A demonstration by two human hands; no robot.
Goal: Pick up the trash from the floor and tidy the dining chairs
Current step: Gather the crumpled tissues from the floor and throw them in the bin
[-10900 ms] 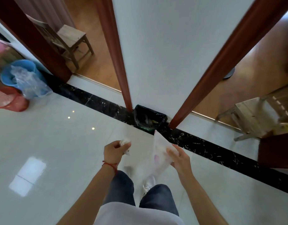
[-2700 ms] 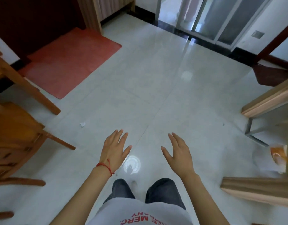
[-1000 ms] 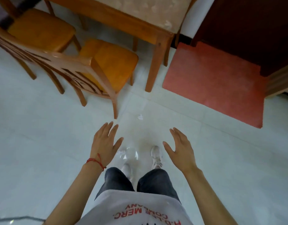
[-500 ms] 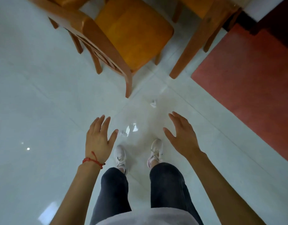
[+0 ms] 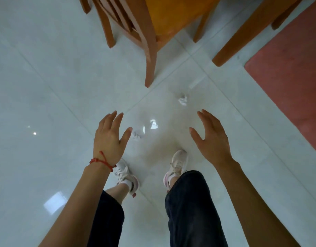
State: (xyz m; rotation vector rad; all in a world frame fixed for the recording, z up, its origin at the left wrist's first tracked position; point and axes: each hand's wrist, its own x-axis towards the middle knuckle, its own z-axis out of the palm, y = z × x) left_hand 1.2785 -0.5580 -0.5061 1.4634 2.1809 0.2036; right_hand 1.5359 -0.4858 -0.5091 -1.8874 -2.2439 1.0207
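While both hands hung spread and empty over the floor, the trash-picking step looked to be in hand. Nearest, the left hand had a small scrap just beside its thumb; the right hand hovered short of a crumpled wad — lying farther out, near the chair leg. Next, I judge, a stoop and a pinch on each piece; the chair waited beyond — untidied.
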